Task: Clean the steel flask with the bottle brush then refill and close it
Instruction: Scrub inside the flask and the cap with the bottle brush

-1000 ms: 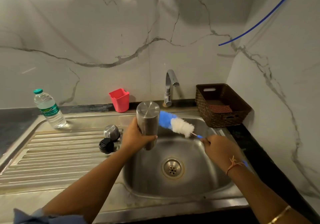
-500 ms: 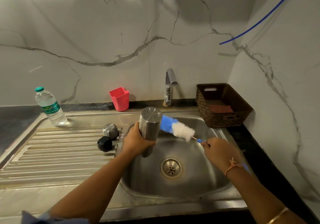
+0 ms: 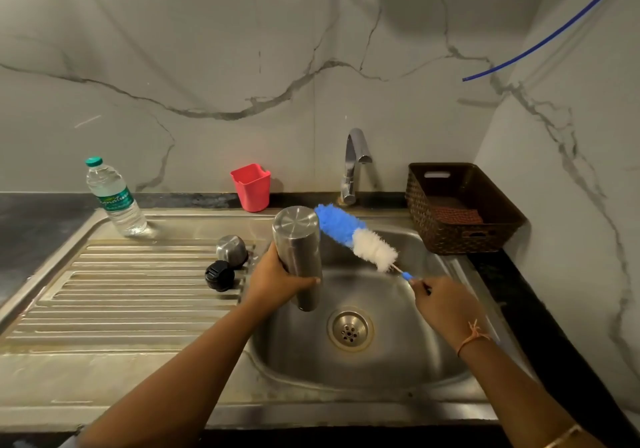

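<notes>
Over a kitchen sink [image 3: 398, 375], a person's left hand [image 3: 277, 279] wraps its fingers round the lower half of the steel flask [image 3: 300, 250]. The flask is held just off vertical above the basin, flat base at twelve o'clock and far end at six. That low end is probably the mouth, though the opening itself cannot be seen.

The right hand [image 3: 446, 304] curls its fingers round the thin handle of the bottle brush [image 3: 356, 236]. The brush's long axis runs from that hand toward ten o'clock. Its white-and-blue head is outside the flask, and its blue tip is just beside the flask's raised base at about two o'clock from the left hand.

The brush tip thus sits at the wrong end of the flask. Scrubbing inside would seem to need either the flask turned over or the brush swung down toward the drain [image 3: 350, 329].

On the draining board at nine o'clock from the flask lie a steel cap [image 3: 231, 250] and a black stopper [image 3: 219, 275], both off the flask. A capped plastic water bottle [image 3: 116, 198], nearly full, stands at ten o'clock. A red cup [image 3: 251, 187], its contents not discernible, stands by the tap [image 3: 353, 163]. A woven basket [image 3: 450, 240] at two o'clock holds a reddish-brown pad [image 3: 457, 214].
</notes>
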`<state>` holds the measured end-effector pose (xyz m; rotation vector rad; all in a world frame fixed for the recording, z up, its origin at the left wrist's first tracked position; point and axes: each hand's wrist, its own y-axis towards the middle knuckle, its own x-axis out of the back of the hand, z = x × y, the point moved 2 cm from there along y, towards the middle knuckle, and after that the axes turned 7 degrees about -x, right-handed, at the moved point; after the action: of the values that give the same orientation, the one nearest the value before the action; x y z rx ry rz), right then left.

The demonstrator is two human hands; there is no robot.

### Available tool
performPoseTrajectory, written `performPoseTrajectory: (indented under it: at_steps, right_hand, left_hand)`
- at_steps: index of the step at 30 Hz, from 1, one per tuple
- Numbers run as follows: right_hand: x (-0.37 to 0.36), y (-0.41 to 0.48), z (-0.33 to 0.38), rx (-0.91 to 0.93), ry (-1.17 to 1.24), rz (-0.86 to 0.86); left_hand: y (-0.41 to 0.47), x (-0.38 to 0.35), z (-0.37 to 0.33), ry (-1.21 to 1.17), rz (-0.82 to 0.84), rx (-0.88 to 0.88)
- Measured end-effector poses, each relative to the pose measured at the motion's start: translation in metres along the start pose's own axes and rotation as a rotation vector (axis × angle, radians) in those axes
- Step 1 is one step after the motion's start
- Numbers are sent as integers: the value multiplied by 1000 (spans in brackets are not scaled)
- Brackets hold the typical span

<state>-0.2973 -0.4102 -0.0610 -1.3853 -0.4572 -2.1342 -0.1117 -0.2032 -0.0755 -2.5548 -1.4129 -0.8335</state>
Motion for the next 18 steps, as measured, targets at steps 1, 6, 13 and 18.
performPoseTrajectory:
  at_steps: [1,6,13,18]
  right_hand:
    - [-3,0,1,-13,29,8]
    - [-11,2,15,-39,120,9]
    - [-21,-10,55,-63,231,-53]
    - [-35,-15,89,-75,277,-72]
  left_hand:
    - [0,2,3,-23,8,24]
    - [-2,22,10,-219,2,103]
    - [-19,64,27,-238,83,81]
    - [-18,121,35,-170,162,51]
